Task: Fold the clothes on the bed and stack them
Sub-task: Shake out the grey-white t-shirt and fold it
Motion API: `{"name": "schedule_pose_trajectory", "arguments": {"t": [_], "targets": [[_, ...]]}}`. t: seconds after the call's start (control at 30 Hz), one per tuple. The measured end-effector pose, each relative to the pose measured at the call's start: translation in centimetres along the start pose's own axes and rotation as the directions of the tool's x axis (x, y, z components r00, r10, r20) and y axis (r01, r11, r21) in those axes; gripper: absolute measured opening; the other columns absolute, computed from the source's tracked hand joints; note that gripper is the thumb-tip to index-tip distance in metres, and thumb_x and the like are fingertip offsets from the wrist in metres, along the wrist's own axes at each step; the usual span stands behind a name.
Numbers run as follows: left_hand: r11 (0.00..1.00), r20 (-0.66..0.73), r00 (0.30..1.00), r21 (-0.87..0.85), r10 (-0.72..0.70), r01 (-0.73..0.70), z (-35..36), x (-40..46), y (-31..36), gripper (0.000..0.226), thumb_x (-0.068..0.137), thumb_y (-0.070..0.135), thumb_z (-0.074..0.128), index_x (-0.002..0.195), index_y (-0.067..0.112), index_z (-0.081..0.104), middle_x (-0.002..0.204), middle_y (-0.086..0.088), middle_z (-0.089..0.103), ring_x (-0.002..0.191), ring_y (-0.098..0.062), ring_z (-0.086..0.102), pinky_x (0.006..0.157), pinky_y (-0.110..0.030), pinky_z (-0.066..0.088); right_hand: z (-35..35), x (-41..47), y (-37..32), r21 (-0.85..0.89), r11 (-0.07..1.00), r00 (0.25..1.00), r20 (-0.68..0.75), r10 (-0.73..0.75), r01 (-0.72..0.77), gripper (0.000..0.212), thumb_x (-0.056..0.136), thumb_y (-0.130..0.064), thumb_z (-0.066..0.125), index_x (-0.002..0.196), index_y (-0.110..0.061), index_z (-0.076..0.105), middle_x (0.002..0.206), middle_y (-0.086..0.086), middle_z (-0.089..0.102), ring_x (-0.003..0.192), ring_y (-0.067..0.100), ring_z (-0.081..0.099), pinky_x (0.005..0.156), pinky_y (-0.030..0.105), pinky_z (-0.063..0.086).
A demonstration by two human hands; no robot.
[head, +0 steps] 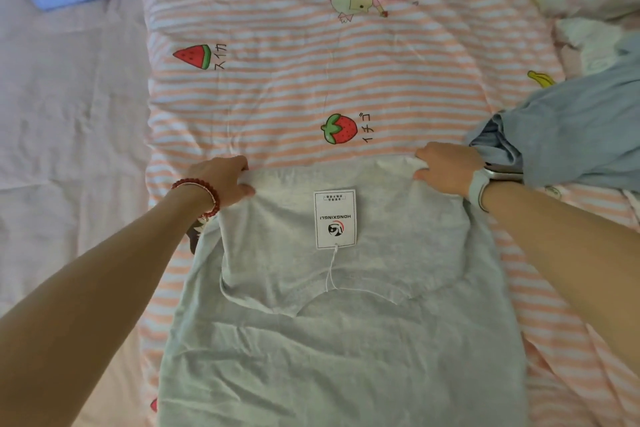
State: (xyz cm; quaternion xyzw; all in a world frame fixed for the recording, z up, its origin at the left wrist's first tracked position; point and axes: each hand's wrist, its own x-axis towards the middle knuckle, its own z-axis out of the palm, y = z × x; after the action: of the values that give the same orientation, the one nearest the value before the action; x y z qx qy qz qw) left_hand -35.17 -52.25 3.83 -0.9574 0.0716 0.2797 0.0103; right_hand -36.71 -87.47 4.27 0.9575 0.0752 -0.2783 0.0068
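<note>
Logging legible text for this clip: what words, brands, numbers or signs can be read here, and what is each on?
"HONGXINGLI", upside down above a round logo, on the white hang tag lying on the grey T-shirt.
Small framed print on that tag: too small to read.
"スイカ" beside the watermelon print on the striped quilt.
"イチゴ" beside the strawberry print on the same quilt.
No numbers are legible.

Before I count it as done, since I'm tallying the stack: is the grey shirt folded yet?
Partly folded. The grey shirt has its far end doubled over toward the person, hang tag on top; left hand and right hand grip the fold's corners.
</note>
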Motion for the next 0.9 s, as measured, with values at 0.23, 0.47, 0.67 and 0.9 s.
{"name": "schedule_pose_trajectory", "arguments": {"t": [0.23,0.47,0.67,0.9], "targets": [[0.992,-0.621,0.775,-0.099,-0.119,0.074,-7.5,0.0,1.7,0.024,0.086,0.025,0.058,0.102,0.007,0.057,0.100,-0.015,0.063,0.095,-0.035,0.056,0.085,-0.041,0.030,-5.9,-0.6,0.6,0.122,0.986,0.842,-0.515,0.159,-0.112,0.034,0.096,-0.025,0.045,0.121,-0.004,0.053,0.119,0.019,0.050,0.107,0.037,0.047,0.077,0.041,0.035],[0.980,-0.640,0.765,-0.097,0.073,-0.175,-1.4,-8.5,1.6,0.022,0.065,-0.003,0.073,0.083,0.001,0.061,0.100,-0.017,0.067,0.096,-0.037,0.061,0.083,-0.046,0.041,0.0,-9.2,-0.9,0.232,0.966,0.788,-0.613,0.054,0.114,0.012,0.079,0.000,0.063,0.091,0.001,0.062,0.087,0.018,0.063,0.083,0.039,0.059,0.076,0.044,0.041],[0.936,-0.465,0.824,0.034,0.325,-0.350,8.6,-16.9,0.6,0.011,0.072,-0.001,0.050,0.073,0.002,0.061,0.117,-0.017,0.064,0.110,-0.039,0.059,0.086,-0.046,0.049,9.7,-18.4,-3.4,0.221,0.952,0.840,-0.538,-0.063,0.213,0.012,0.074,-0.008,0.054,0.080,-0.004,0.063,0.081,0.011,0.062,0.079,0.034,0.059,0.082,0.036,0.035],[0.968,-0.289,0.929,-0.027,0.232,-0.250,13.3,-21.0,1.1,0.017,0.065,-0.009,0.052,0.073,0.002,0.061,0.124,-0.020,0.059,0.116,-0.040,0.055,0.093,-0.053,0.044,15.5,-22.4,-5.6,0.326,0.943,0.943,-0.328,0.054,0.060,0.039,0.050,0.013,0.074,0.083,-0.003,0.063,0.093,0.014,0.059,0.094,0.034,0.053,0.083,0.049,0.047]]}}
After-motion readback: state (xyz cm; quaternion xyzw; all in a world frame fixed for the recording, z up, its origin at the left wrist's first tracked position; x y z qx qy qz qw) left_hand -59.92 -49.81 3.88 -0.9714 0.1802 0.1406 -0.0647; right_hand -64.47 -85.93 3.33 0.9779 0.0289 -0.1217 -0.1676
